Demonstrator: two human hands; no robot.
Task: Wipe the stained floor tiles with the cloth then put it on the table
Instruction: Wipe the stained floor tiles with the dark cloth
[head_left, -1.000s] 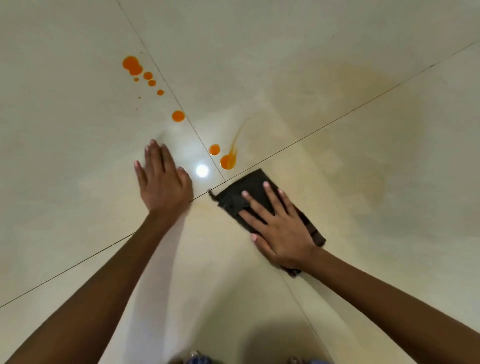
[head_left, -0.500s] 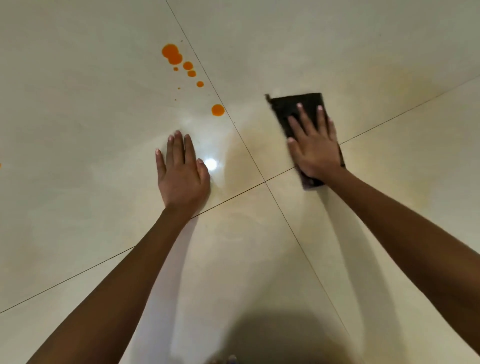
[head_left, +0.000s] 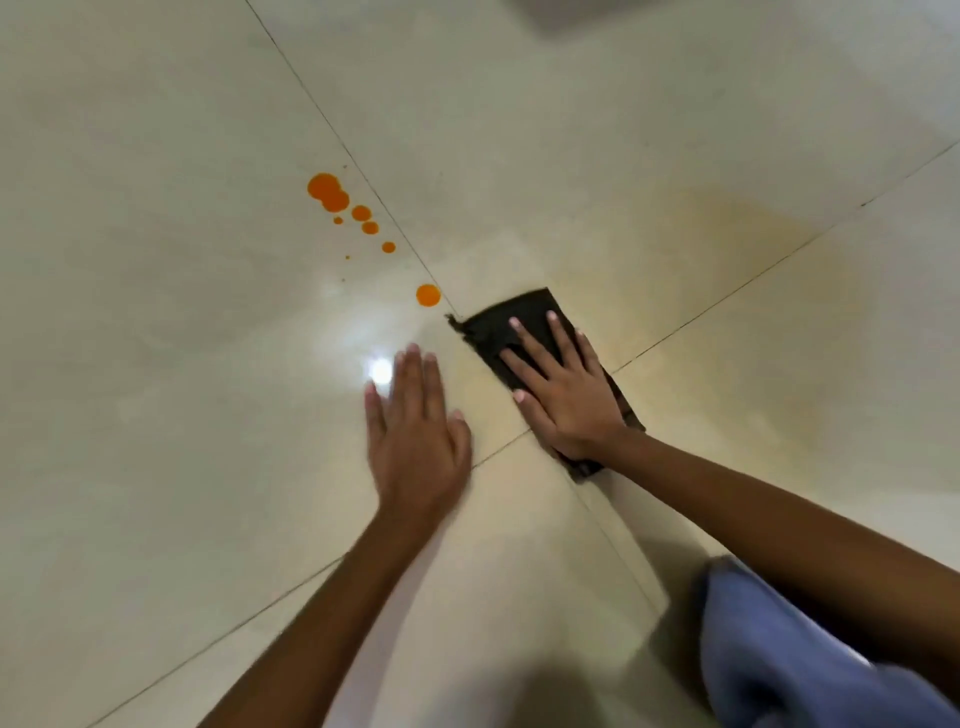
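Note:
A dark folded cloth (head_left: 511, 319) lies flat on the cream floor tiles (head_left: 156, 364), near where the grout lines cross. My right hand (head_left: 563, 395) presses down on it with fingers spread. My left hand (head_left: 415, 436) rests flat on the tile just left of the cloth, fingers apart, holding nothing. A trail of orange drops (head_left: 332, 195) runs across the left tile, and the nearest orange drop (head_left: 428, 295) sits just beyond the cloth's far left corner. A faint yellowish smear (head_left: 727, 249) covers the tiles to the right.
A bright light reflection (head_left: 381, 370) shines on the tile beside my left fingertips. A blue-clothed knee (head_left: 789, 649) shows at the bottom right. A dark shadow lies along the bottom edge. No table is in view.
My right hand has pulled the cloth back toward me and leftward, to the tile joint. The two drops and streak near the joint were wiped away earlier. My left hand stays flat.

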